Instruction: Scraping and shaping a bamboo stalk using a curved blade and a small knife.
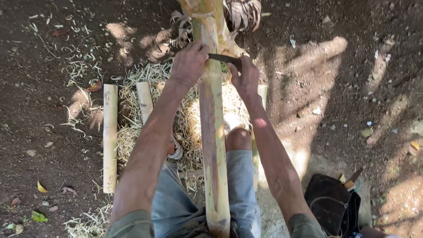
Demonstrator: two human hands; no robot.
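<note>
Seen from above, the person's left hand (189,61) is closed over one end of a dark curved blade (224,58), and the right hand (245,77) grips the blade's other end; the blade lies crosswise on a long bamboo pole (212,132), near its far end, touching its surface; the pole runs straight away from the person, between the knees, its skin partly scraped to pale yellow and brown; both forearms stretch along either side of it. Under the pole lies a heap of pale shavings (132,128) on dark bare soil; two short cut bamboo pieces (110,136) rest just left of the heap, one longer and one shorter. To the right, near the person's hip, sits a black bag (328,202), open at the top; a tool handle (352,180) pokes from it; the rest of its contents cannot be made out.
</note>
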